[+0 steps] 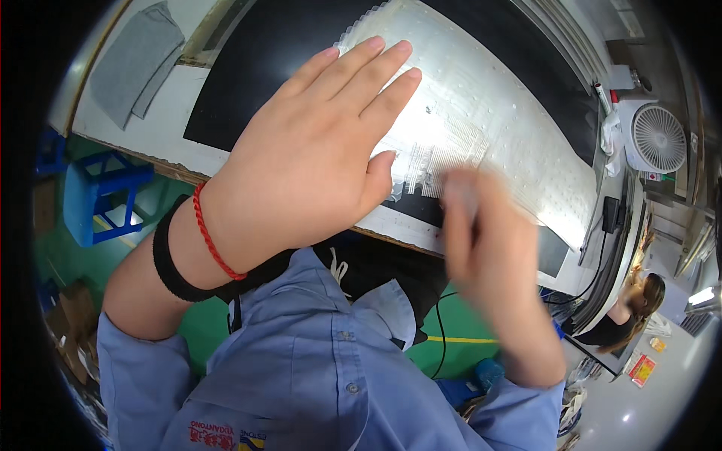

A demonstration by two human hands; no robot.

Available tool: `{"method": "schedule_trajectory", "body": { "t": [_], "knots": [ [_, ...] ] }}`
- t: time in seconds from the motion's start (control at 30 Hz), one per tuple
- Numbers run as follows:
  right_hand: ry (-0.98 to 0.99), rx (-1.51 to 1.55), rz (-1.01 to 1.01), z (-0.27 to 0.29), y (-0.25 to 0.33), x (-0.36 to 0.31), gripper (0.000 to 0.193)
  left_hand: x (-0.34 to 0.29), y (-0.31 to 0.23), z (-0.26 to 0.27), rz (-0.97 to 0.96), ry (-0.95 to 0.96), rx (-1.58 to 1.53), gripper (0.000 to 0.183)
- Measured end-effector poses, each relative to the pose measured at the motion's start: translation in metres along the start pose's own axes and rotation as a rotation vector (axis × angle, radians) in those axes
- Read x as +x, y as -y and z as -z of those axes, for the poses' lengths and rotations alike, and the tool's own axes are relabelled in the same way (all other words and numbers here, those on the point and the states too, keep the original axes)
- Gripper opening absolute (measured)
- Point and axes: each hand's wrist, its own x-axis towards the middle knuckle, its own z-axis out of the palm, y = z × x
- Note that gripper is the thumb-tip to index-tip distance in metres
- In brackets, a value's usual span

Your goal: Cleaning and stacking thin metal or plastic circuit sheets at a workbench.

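A large silvery, semi-clear sheet (519, 143) with rows of small raised dots and a scalloped far-left edge lies on a black mat (248, 83). My left hand (308, 150) is spread flat over the sheet's left part, its fingers straight and holding nothing. It wears a red braided bracelet and a black band. Over the sheet's near edge, beside a patch of fine parallel lines, is my right hand (492, 233), smeared by motion. Its fingers look bent, with something greyish near the fingertips that I cannot make out.
A folded grey cloth (139, 64) lies on the white table at the far left. A white fan (658, 139) stands at the right, near a black adapter (611, 214) with a cable. Blue stools (86, 199) are on the green floor. Another person (632, 312) is at the far right.
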Motion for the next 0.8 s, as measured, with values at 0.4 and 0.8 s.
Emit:
{"method": "schedule_trajectory", "body": {
  "t": [0.4,0.8],
  "knots": [
    [-0.004,0.086,0.040,0.001,0.007,-0.020,0.014,0.000,0.000,0.001,0.000,0.018,0.011,0.067],
    [-0.025,0.052,-0.051,0.019,0.008,-0.014,0.012,0.000,0.001,-0.001,-0.006,0.012,0.028,0.068]
  ]
}}
